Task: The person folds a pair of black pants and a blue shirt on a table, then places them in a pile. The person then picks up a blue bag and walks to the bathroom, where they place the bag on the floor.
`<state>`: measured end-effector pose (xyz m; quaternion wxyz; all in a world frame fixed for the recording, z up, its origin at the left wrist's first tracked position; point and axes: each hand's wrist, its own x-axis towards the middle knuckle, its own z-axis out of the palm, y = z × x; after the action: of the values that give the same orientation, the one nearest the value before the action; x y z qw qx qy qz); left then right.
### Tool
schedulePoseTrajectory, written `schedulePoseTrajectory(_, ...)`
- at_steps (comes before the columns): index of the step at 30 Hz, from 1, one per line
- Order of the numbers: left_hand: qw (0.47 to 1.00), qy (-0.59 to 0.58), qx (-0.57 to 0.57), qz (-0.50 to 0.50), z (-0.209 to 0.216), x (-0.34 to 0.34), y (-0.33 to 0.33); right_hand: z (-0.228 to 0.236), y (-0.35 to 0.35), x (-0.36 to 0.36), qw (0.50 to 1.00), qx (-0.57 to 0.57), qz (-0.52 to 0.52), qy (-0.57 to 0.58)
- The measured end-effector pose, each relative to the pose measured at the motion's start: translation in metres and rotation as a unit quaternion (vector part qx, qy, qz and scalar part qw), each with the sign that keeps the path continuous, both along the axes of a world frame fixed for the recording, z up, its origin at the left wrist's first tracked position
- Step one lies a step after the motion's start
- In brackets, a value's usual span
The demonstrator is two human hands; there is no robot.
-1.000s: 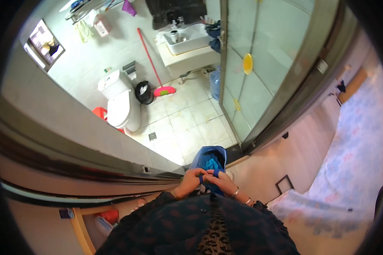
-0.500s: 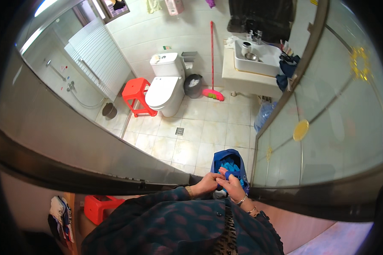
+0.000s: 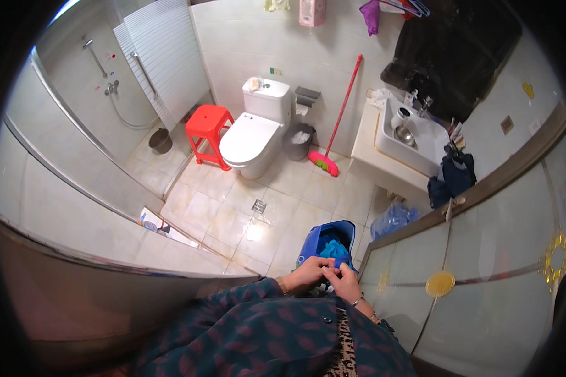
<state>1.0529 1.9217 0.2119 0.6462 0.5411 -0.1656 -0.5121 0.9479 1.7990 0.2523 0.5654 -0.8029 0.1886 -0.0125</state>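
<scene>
A blue bag [image 3: 310, 242] stands on the tiled floor in front of me, its mouth gaping toward the room. Crumpled bright-blue cloth [image 3: 333, 245] fills it. My left hand [image 3: 309, 274] and my right hand [image 3: 346, 283] meet over the bag's near rim. Their fingers are closed together on a blue strap, which appears to be the bag's handle. The fingertips partly cover it, and the near side of the bag is hidden behind my hands.
A glass door [image 3: 415, 308] stands close on my right, a wall panel [image 3: 75, 295] on my left. Ahead are a toilet [image 3: 251, 138], a red stool [image 3: 209, 122], a black bin [image 3: 297, 143] and a broom [image 3: 343, 107]. A sink [image 3: 415, 147] sits on the right counter.
My view has turned and moved forward, deeper into the doorway. The strap that lay across my right palm is now between both hands' fingers, and the right hand has closed.
</scene>
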Motion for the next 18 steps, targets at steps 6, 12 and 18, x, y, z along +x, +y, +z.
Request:
schedulePoseTrajectory(6, 0.983, 0.021, -0.003, 0.184, 0.035, 0.06, 0.013, 0.02, 0.0, 0.076, 0.951, -0.172, -0.02, -0.257)
schedulePoseTrajectory(12, 0.945, 0.018, -0.011, 0.327, 0.052, 0.126, 0.004, -0.011, -0.022, 0.147, 0.971, -0.111, 0.132, -0.166)
schedulePoseTrajectory(18, 0.934, 0.011, 0.069, 0.35, 0.067, 0.183, -0.008, -0.077, -0.034, 0.252, 0.934, -0.129, 0.332, -0.029)
